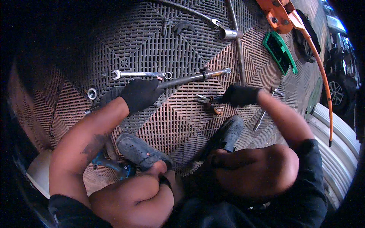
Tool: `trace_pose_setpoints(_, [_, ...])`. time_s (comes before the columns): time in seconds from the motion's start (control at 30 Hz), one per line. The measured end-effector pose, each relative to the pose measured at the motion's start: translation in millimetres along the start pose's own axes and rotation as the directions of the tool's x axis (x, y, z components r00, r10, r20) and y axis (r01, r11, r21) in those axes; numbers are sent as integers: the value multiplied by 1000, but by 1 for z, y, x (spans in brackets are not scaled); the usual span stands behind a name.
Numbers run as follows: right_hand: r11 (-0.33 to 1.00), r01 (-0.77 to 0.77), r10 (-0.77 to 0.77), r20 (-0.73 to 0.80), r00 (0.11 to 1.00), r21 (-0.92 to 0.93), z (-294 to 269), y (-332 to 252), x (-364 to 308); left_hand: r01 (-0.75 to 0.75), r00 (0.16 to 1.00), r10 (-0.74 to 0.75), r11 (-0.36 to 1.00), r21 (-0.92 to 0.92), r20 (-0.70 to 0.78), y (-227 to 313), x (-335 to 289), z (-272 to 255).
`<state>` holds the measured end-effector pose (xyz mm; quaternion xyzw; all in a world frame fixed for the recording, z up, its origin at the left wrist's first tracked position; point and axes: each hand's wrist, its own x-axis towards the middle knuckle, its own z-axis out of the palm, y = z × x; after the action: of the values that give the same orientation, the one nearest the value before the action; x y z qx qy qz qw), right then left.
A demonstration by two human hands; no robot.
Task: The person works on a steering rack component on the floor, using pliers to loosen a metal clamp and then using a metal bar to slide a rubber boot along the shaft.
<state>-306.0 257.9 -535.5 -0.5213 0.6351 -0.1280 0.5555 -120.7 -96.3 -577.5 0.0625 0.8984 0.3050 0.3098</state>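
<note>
Gripping a long metal bar (190, 78) in left hand (140, 94), right hand (239, 95) closed on pliers (208, 101).

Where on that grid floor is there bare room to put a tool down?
Bare grid floor lies above the wrench, and between the two shoes. It is crowded around the long bar, the pliers and both gloved hands.
</note>
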Motion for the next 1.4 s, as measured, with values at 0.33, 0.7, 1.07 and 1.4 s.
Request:
trace_pose_setpoints(0.33, [914, -219, 289, -171, 942, 341, 9, -49, -23, 105, 994, -106, 994, 24, 35, 5, -6, -11])
trace_pose_setpoints(0.7, [884, -47, 419, -744, 521, 465, 41, -58, -4, 50, 999, -52, 994, 97, 13, -7, 2, -5])
trace_pose_setpoints(1.07, [900, -121, 411, -727, 549, 418, 35, -72, -2, 58, 998, -53, 987, 147, -34, 3, -6, -6])
trace_pose_setpoints(1.4, [884, -411, 442, -691, 572, 225, 41, -87, 16, 75, 996, -62, 976, 205, -68, 2, -10, 5])
